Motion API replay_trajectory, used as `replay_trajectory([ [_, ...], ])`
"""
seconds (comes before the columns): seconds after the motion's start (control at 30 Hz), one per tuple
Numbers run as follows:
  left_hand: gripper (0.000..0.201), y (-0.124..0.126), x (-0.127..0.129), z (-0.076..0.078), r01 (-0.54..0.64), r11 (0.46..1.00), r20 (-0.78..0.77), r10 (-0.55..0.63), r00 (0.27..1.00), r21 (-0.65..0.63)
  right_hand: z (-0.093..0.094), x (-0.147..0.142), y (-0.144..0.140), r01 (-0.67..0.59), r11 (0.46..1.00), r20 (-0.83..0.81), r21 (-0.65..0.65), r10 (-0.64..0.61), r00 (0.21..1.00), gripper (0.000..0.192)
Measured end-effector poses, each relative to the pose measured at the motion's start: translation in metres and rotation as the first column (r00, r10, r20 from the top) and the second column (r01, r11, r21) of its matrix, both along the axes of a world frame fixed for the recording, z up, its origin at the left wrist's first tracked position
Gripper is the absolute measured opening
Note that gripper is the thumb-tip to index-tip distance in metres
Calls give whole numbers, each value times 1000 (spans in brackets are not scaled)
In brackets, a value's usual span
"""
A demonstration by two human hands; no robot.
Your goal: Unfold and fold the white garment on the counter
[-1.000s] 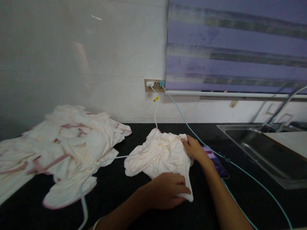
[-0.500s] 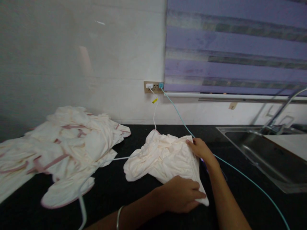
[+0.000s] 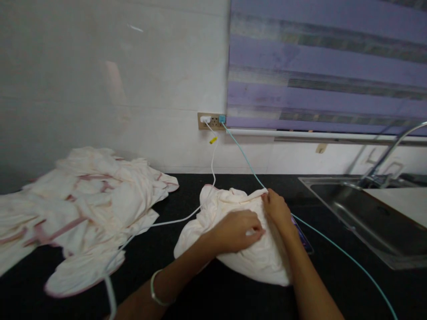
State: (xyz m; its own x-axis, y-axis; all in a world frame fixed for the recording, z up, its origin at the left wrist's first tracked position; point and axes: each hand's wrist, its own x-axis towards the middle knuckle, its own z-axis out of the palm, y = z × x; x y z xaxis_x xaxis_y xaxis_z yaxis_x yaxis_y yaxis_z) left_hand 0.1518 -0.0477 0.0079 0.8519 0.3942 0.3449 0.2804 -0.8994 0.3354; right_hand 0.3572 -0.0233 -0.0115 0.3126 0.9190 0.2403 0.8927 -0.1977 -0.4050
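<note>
A crumpled cream garment (image 3: 247, 258) lies on the black counter (image 3: 207, 293) in front of me. My left hand (image 3: 236, 231) rests on its middle with the fingers pinched on a fold of the fabric. At the garment's far right edge, my right hand (image 3: 276, 209) grips the cloth. A phone (image 3: 303, 242) lies partly hidden under my right forearm and the garment.
A heap of cream clothes with pink trim (image 3: 83, 204) covers the counter's left side. A white cable (image 3: 187, 218) and a teal cable (image 3: 333, 242) run from the wall socket (image 3: 210, 121) across the counter. A steel sink (image 3: 367, 218) with a tap is at the right.
My left hand has moved from the garment's near corner up to its middle, gathering fabric. The garment has been bunched and shifted slightly right; the right hand stays at the far edge.
</note>
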Motion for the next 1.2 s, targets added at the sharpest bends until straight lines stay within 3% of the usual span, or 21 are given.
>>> replay_trajectory([
  [0.1, 41, 41, -26, -4, -336, 937, 58, 342, 938, -94, -4, -12, -1, 22, 1000, -17, -7, -23, 1000, 28],
  [0.2, 74, 62, -47, -22, -509, 858, -130, 499, 857, -66, -5, -24, -2, 23, 1000, -23, 7, -23, 999, 31],
  [0.33, 53, 63, -64, -37, -538, 833, -209, 507, 837, -134, -1, -39, -4, 30, 999, 14, -32, -30, 999, 31],
  [0.47, 37, 70, -73, -37, -463, 812, -92, 463, 882, -355, -1, -44, -5, 39, 996, 71, -78, -34, 997, 24],
  [0.6, 30, 92, -91, -37, -462, 740, 23, 540, 841, -489, -8, -43, -1, 107, 992, 109, -60, -100, 989, 22],
  [0.7, 27, 106, -107, -34, -542, 685, 76, 652, 755, -487, -11, -44, 2, 116, 993, 112, -33, -112, 987, 26],
  [0.8, 18, 110, -118, -27, -587, 666, 146, 709, 690, -461, -12, -47, 4, 109, 994, 102, -15, -107, 989, 30],
  [0.93, 15, 108, -120, -19, -743, 623, 317, 775, 546, -244, -11, -49, 3, 117, 993, 92, 4, -117, 989, 31],
  [1.0, 12, 106, -117, -17, -744, 650, 408, 728, 552, -153, -11, -48, 3, 128, 991, 90, 24, -130, 987, 31],
  [1.07, 9, 104, -114, -16, -629, 761, 450, 622, 641, -156, -11, -45, 3, 139, 989, 84, 46, -142, 986, 30],
  [1.13, 18, 101, -111, -17, -442, 864, 451, 503, 737, -242, -11, -43, 3, 153, 986, 70, 62, -157, 985, 31],
  [1.2, 28, 97, -109, -17, -278, 891, 407, 418, 812, -360, -12, -40, 4, 166, 984, 52, 72, -170, 984, 32],
])
